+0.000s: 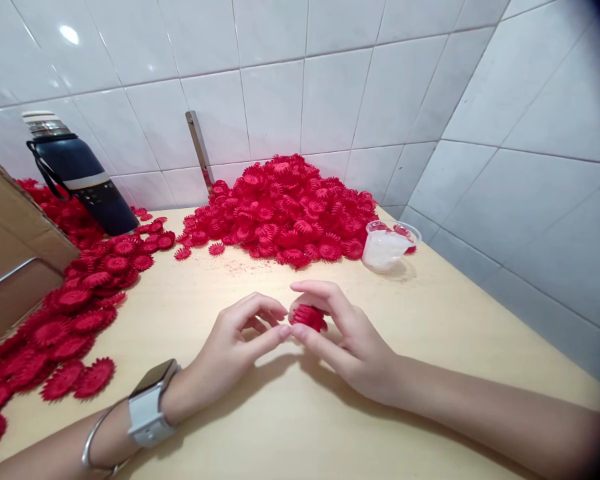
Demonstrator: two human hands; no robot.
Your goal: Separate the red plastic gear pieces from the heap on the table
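Note:
Over the middle of the table, my right hand point(357, 343) curls round a small red fringed rosette point(309, 317), thumb below and fingers above it. My left hand point(245, 330) is at the rosette's left side, its thumb and index fingertips drawn close together in a pinch. The left thumb tip meets the right one. Whatever lies between the left fingertips is too small to make out. Behind my hands rises a big pile of red fringed discs point(285, 207), and more loose red discs point(75, 300) spread along the left side.
A clear plastic cup point(385, 250) with something white inside stands right of the pile. At the left are a cardboard box point(15, 233) and a dark blue bottle point(93, 177). A narrow metal strip point(199, 147) leans on the tiled wall point(275, 100). Another tiled wall borders the table's right side.

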